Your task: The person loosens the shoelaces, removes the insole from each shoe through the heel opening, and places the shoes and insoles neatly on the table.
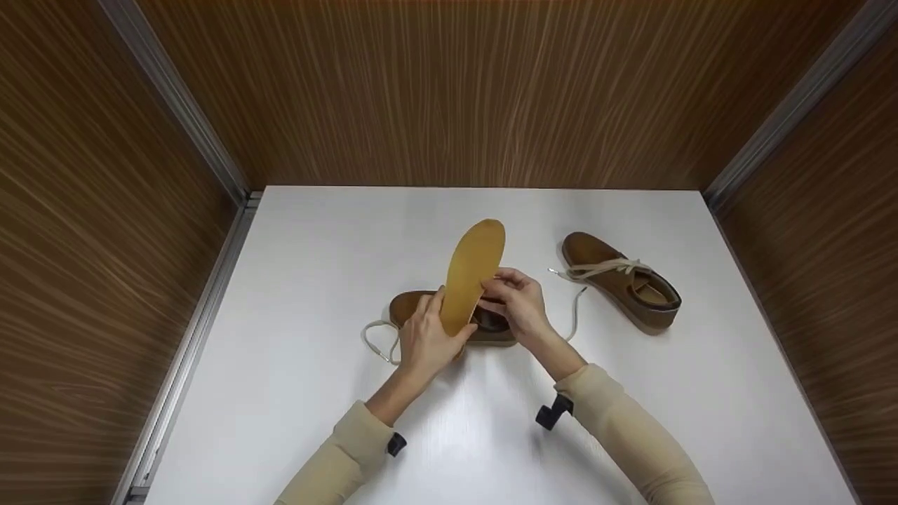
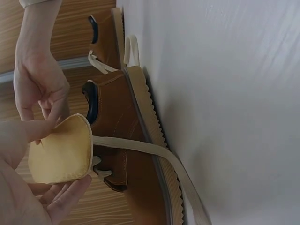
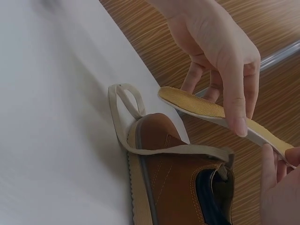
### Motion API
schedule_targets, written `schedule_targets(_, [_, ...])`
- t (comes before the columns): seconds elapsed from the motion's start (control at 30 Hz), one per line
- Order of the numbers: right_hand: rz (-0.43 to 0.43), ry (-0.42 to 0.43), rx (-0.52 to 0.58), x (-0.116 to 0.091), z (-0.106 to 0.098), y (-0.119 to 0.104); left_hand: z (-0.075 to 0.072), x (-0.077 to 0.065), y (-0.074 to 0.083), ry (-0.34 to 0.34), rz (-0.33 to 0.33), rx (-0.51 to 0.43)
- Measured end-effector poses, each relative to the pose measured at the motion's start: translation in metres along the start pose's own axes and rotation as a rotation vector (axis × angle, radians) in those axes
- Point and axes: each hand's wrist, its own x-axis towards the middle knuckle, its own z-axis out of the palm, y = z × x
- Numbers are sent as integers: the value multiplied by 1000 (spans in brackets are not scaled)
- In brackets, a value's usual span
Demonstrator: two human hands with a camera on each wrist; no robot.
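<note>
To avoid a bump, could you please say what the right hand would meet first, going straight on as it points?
The insole, whose edge the right hand pinches, is first in line; beyond it, depth is hard to judge.

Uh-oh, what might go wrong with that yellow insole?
The left hand and right hand hold the insole up off the table, so it might slip and drop. It looks thin, so pressing hard could bend it. And the loose lace draped across the nearer shoe might get caught on something.
</note>
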Motion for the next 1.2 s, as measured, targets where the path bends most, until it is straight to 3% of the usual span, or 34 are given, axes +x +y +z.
schedule_targets(0.2, [-26,-33,-51,0,-2,2,0,1,-3,15,12,32])
schedule_targets(0.33, [-80,-73,-179,-1,-7,1,-4,1,-6,23,3,25])
schedule_targets(0.6, [-354,-197,-752,-4,-27,-4,-19,3,-20,11,-36,36])
schedule_targets(0.8, [-539,-245,-1076,-6,-44,-7,-32,4,-36,18,-25,31])
schedule_targets(1.03, [-581,-247,-1389,-9,-59,-2,-49,5,-58,33,-34,8])
schedule_targets(1.2, [-586,-261,-1500,-9,-62,5,-59,8,-75,41,-74,25])
